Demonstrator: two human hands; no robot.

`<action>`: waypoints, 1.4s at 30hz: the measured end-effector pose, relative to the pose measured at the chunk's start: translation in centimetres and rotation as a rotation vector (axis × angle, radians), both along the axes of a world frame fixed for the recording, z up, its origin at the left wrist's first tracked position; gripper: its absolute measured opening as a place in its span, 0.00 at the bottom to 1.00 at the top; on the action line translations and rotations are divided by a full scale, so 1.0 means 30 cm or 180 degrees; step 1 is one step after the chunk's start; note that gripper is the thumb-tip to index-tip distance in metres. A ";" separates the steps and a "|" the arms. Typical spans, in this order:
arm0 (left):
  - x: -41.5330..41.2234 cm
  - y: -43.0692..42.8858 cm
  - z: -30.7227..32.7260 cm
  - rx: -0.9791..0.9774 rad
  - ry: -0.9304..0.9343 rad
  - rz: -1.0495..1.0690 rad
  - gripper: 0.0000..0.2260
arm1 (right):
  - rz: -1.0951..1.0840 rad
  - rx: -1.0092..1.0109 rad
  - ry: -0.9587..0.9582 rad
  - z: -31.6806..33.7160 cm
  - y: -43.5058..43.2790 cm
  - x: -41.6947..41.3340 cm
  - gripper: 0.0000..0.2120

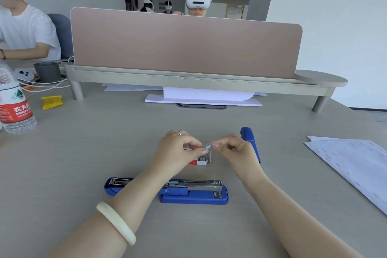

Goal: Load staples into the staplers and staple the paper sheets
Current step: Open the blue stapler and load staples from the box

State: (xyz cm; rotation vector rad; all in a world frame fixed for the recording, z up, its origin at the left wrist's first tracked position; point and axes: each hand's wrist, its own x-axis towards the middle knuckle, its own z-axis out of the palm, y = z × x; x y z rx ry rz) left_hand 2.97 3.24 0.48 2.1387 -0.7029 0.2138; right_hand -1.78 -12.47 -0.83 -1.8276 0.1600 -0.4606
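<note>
A blue stapler [194,191] lies opened flat on the desk near me, its metal staple channel facing up; my left forearm crosses its lid. Above it, my left hand [178,151] and my right hand [232,148] both pinch a small silver strip of staples [208,145] between their fingertips. Just under the strip stands an open red and white staple box [201,160], partly hidden by my left hand. A second blue stapler [250,140] lies behind my right hand, mostly covered by it. Printed paper sheets [351,163] lie at the right.
A water bottle [14,107] stands at the far left, with a yellow packet [51,101] beside it. A desk shelf with a pink divider [184,48] runs across the back, white sheets [203,96] under it. People sit behind and to the left.
</note>
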 end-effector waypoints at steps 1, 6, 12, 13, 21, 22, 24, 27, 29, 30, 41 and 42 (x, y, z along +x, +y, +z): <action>-0.001 -0.001 0.001 -0.0067 0.0082 -0.0022 0.07 | 0.0015 0.0022 -0.0010 0.004 0.003 -0.004 0.05; -0.006 -0.001 0.011 -0.0146 0.0203 -0.0099 0.06 | 0.0152 0.0077 -0.0061 0.016 0.021 -0.020 0.07; -0.012 0.035 0.029 0.0062 -0.0171 -0.0090 0.04 | 0.0018 -0.0420 0.0283 0.034 -0.033 -0.042 0.09; -0.019 0.046 0.027 0.0184 -0.0324 -0.0191 0.05 | 0.0160 -0.0643 0.0400 0.038 -0.050 -0.056 0.09; -0.103 0.049 0.021 0.1094 -0.0823 -0.0692 0.11 | 0.1324 -0.1589 0.0965 0.009 -0.105 -0.175 0.12; -0.109 0.046 0.021 0.1134 -0.0835 -0.0709 0.09 | 0.1336 -0.1658 0.0962 0.012 -0.101 -0.176 0.14; -0.113 0.046 0.014 0.1217 -0.0835 -0.0688 0.07 | 0.1345 -0.1786 0.0936 0.009 -0.090 -0.176 0.16; -0.112 0.047 0.006 0.1215 -0.0844 -0.0647 0.10 | 0.1425 -0.1818 0.0878 -0.006 -0.086 -0.179 0.15; -0.112 0.043 0.007 0.1195 -0.0821 -0.0660 0.10 | 0.1420 -0.1804 0.0827 -0.010 -0.089 -0.179 0.15; -0.113 0.041 0.008 0.1202 -0.0807 -0.0666 0.10 | 0.1423 -0.1815 0.0813 -0.011 -0.090 -0.178 0.14; -0.111 0.044 0.006 0.1185 -0.0627 -0.0723 0.09 | 0.1471 -0.1874 0.0778 -0.020 -0.094 -0.173 0.14; -0.110 0.044 0.005 0.1167 -0.0567 -0.0753 0.08 | 0.1470 -0.1878 0.0784 -0.021 -0.094 -0.173 0.13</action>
